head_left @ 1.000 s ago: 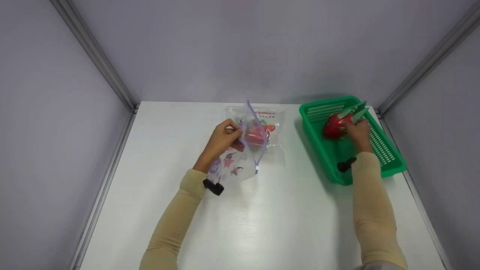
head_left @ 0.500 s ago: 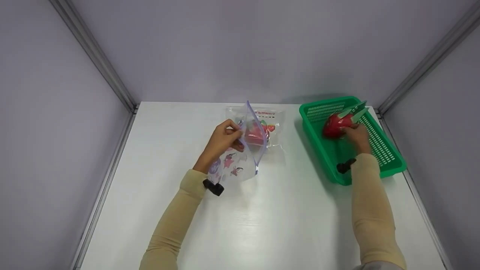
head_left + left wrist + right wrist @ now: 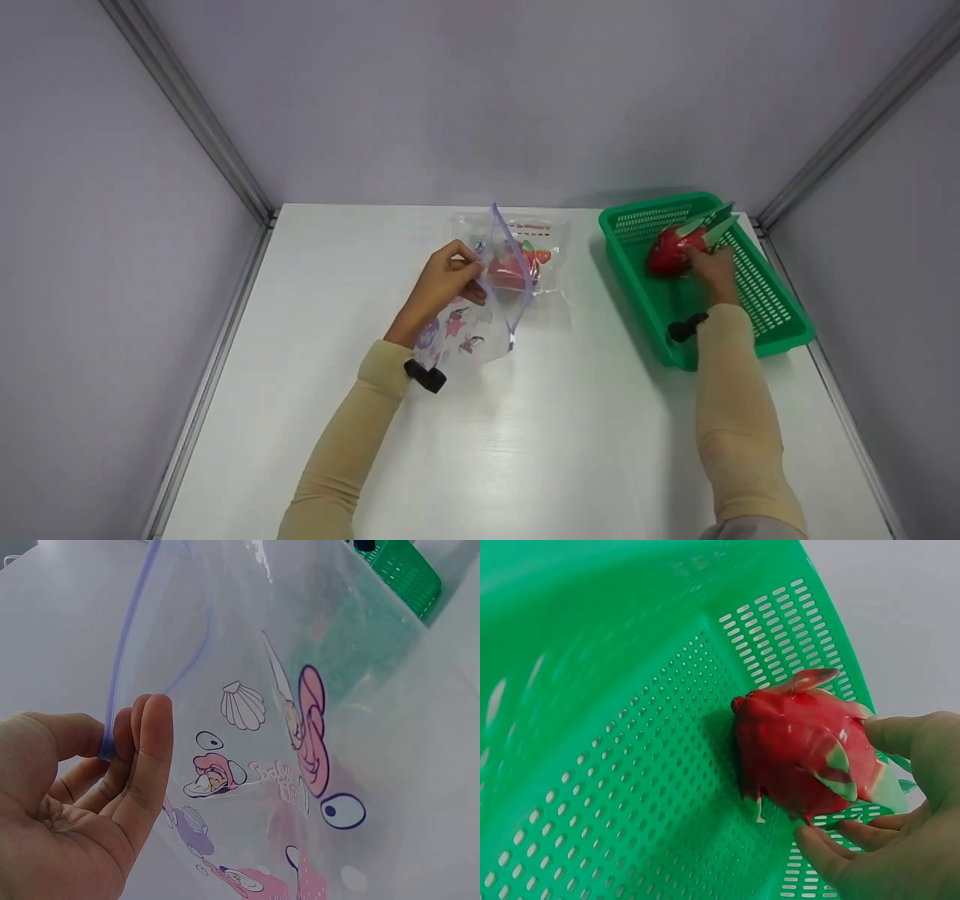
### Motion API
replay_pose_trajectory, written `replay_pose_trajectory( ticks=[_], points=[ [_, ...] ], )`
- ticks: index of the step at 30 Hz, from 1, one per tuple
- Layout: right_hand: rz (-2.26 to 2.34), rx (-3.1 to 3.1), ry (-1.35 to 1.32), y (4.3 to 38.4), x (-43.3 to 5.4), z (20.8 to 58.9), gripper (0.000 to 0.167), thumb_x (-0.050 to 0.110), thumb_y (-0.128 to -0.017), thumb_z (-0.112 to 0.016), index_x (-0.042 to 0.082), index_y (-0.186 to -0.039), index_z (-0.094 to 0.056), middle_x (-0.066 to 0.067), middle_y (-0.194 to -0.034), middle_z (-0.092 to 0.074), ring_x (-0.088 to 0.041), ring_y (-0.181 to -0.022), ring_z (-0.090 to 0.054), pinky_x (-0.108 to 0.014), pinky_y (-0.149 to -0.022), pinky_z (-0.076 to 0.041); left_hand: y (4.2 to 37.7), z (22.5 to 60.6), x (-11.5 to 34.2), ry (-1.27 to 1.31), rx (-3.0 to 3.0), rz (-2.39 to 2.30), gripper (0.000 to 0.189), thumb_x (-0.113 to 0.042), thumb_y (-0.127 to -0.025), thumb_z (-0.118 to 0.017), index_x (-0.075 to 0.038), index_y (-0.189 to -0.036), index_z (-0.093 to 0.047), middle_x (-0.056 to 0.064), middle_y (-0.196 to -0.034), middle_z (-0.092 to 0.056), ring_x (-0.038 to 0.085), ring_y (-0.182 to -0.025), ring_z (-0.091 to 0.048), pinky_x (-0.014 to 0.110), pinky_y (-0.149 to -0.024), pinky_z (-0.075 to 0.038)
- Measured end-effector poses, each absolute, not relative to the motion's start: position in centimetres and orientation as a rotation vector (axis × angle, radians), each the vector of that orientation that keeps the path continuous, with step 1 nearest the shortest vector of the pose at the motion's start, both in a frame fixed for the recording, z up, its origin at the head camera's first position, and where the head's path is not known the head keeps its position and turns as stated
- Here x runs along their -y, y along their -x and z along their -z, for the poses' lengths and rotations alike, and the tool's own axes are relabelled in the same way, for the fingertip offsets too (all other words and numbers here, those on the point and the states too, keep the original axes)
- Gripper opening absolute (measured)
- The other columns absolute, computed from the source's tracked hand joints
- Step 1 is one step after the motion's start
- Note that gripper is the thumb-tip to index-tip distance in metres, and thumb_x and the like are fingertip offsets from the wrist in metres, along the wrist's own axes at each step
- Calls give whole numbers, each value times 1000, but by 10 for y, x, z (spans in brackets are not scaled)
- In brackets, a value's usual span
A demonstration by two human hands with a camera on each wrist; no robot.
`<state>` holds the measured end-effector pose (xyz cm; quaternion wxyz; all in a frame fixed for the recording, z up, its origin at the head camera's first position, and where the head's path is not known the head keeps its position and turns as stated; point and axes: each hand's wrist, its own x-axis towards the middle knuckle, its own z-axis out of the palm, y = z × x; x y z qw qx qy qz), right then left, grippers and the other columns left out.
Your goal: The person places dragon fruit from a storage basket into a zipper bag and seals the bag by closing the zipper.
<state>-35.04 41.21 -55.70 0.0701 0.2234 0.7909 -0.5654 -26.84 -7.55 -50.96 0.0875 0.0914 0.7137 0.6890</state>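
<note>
My left hand [image 3: 442, 279] pinches one side of the purple zip edge of a clear zip bag [image 3: 466, 337], whose mouth gapes toward the right. Pink and purple cartoon shells and figures are printed on the bag [image 3: 244, 705] in the left wrist view. Inside a green basket [image 3: 637, 304], my right hand [image 3: 716, 271] holds a red dragon fruit [image 3: 795, 746] by its leafy end. Its thumb is on one side and its fingers curl under the other. The fruit [image 3: 666, 253] lies within the basket, pale green leaf tips pointing to the back right.
Behind the held bag lies another clear bag [image 3: 551, 281] with red print, strawberry pictures and a red item inside. The white table [image 3: 540, 450] meets grey walls at the back and both sides. The basket stands at its back right corner.
My right hand has settled on the dragon fruit's leafy end, and its forearm has shifted slightly left. The fruit and the left hand with the bag have stayed nearly in place.
</note>
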Motion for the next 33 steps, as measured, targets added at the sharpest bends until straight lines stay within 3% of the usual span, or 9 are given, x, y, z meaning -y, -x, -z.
replay_pose_trajectory(
  ticks=[14, 22, 24, 27, 30, 33],
  points=[
    [1855, -2297, -734, 358, -407, 548, 88, 36, -106, -55, 9, -170, -1, -15, -177, -13, -28, -160, -26, -43, -132, -29, 268, 510, 77, -258, -2119, -2060, 8, -10, -106, -61, -3, -109, -56, 9, -81, -74, 20, -63, -75, 39, -68, -67],
    [1861, -2347, -779, 357, -409, 551, 80, 36, -109, -45, 5, -171, -5, -16, -175, -18, -27, -158, -30, -38, -129, -32, 269, 510, 76, -255, -2104, -2080, 6, -8, -106, -60, -3, -106, -57, 9, -78, -74, 20, -62, -75, 40, -67, -67],
    [1881, -2342, -802, 356, -408, 552, 74, 34, -109, -46, 3, -169, -16, -16, -167, -33, -23, -147, -42, -34, -123, -38, 269, 510, 76, -255, -2112, -2073, 7, -9, -106, -61, -4, -107, -57, 10, -79, -74, 20, -63, -75, 40, -68, -67],
    [1901, -2328, -845, 355, -407, 554, 66, 32, -108, -49, 2, -164, -31, -6, -139, -51, -12, -119, -52, -30, -109, -45, 268, 510, 76, -267, -2132, -2054, 8, -11, -106, -61, -4, -108, -57, 11, -81, -74, 20, -64, -75, 40, -69, -67],
    [1901, -2317, -882, 354, -408, 556, 58, 34, -108, -51, 4, -156, -40, 6, -116, -48, -5, -100, -49, -28, -100, -45, 268, 509, 76, -290, -2145, -2043, 9, -11, -106, -60, -3, -109, -57, 14, -84, -74, 21, -65, -76, 40, -70, -67],
    [1910, -2297, -919, 353, -409, 558, 55, 41, -108, -53, 7, -150, -42, 7, -111, -47, -6, -98, -49, -27, -98, -44, 268, 508, 76, -294, -2150, -2044, 9, -10, -106, -60, -3, -109, -57, 18, -86, -74, 21, -65, -76, 40, -70, -67]
  ],
)
